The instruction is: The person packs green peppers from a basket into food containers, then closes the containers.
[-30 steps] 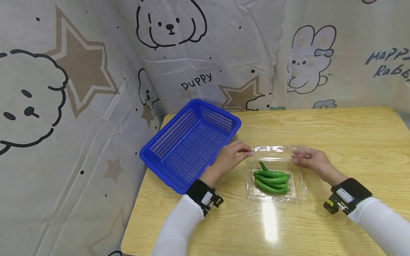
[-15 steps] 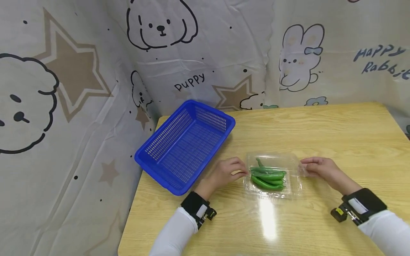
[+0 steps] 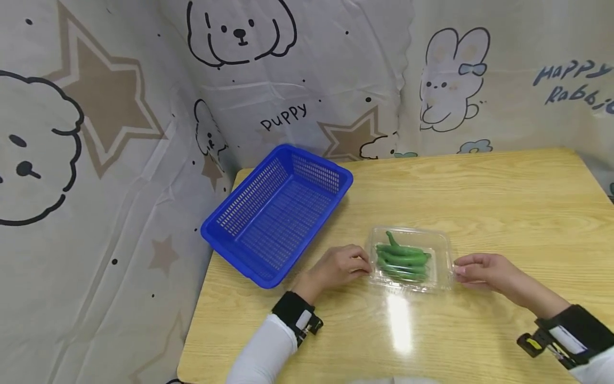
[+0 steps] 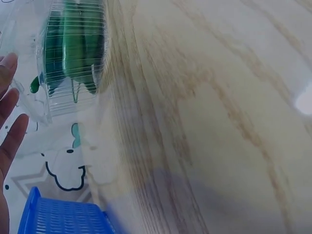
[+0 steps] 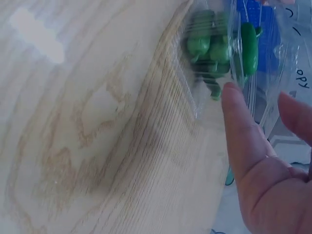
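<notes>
A clear plastic clamshell box [image 3: 442, 250] lies on the table with several long green peppers [image 3: 404, 260] inside. Its transparent lid [image 3: 412, 232] is folded over the peppers; whether the rim is fully pressed down I cannot tell. My left hand [image 3: 339, 266] is at the box's left side, fingertips against the edge. In the left wrist view, these fingers [image 4: 13, 139] are extended and spread beside the clear plastic. On the opposite side, my right hand [image 3: 491, 274] has its fingertips at the box's right edge. The right wrist view shows its thumb and straight forefinger [image 5: 239, 119] apart.
A blue perforated plastic basket [image 3: 283, 213] stands at the table's back left, beyond my left hand. The wooden table [image 3: 508, 202] runs up to a patterned cloth [image 3: 307, 69] hung at the back and left. Light glares on the tabletop before the box.
The lid has swung from raised at the back, down and forward over the peppers. Both hands have come nearer to me along the box's sides, the right one also outward.
</notes>
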The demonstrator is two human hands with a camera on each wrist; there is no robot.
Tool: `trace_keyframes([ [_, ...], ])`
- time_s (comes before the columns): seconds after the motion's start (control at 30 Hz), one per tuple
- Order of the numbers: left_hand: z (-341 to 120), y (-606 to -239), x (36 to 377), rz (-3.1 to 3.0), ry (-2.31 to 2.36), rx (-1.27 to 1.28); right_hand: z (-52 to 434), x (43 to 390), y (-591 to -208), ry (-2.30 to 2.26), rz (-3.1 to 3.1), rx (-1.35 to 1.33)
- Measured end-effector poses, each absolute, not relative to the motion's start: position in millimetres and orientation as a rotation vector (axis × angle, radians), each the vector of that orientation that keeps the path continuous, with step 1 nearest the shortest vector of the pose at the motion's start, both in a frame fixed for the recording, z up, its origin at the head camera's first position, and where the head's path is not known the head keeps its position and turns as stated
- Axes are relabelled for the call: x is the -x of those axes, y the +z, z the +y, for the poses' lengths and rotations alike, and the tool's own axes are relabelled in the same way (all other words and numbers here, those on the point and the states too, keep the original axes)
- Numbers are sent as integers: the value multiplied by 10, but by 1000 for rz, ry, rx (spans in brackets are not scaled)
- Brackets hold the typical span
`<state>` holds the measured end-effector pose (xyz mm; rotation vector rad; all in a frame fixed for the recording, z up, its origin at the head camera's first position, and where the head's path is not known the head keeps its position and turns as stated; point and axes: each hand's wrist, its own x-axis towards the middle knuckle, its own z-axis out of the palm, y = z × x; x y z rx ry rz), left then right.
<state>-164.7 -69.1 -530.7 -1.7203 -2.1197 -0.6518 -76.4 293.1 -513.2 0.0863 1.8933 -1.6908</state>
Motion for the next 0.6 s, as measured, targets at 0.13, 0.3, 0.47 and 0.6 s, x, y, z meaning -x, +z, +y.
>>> trace_keyframes([
  [0.13,-699,-5314,1646,-2135,-630,1726,2876,708,-5099,-1669,1844,-65],
  [0.3,-712,-5325,1643,-2143,-630,1748,2823,686,-5140,-1674,1798,-66],
  [0.47,-738,-5372,1636,-2130,-683,1801,2765,671,-5194,-1689,1741,-72],
  [0.6,-751,-5429,1622,-2116,-708,1822,2724,661,-5225,-1728,1672,-107],
])
